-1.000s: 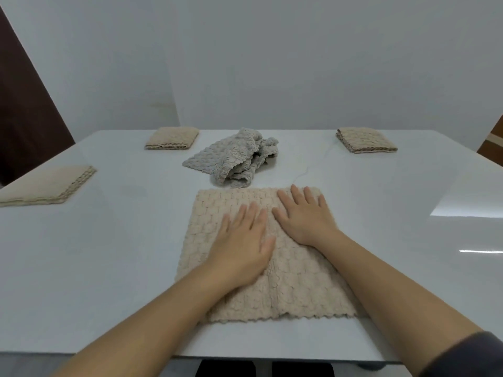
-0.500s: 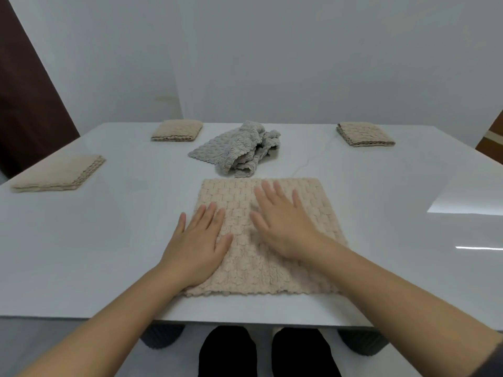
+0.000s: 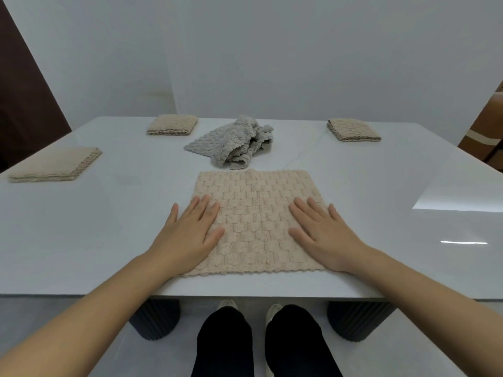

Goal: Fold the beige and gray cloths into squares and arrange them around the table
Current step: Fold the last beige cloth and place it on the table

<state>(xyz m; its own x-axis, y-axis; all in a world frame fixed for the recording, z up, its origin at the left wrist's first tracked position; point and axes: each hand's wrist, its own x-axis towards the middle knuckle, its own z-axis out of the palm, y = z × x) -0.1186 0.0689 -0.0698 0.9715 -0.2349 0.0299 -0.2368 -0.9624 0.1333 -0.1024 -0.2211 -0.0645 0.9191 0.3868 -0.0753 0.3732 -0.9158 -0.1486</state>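
Here, your left hand [image 3: 187, 235] and right hand [image 3: 324, 235] lie flat, fingers straight and grasping nothing, pressing the side edges of the beige cloth [image 3: 258, 213] spread near the worktop's [image 3: 81, 227] front edge. Just beyond it sits the crumpled gray cloth [image 3: 231, 144]. Farther out lie the folded left square [image 3: 54, 165], far-left square [image 3: 172, 125] and far-right square [image 3: 352, 129].
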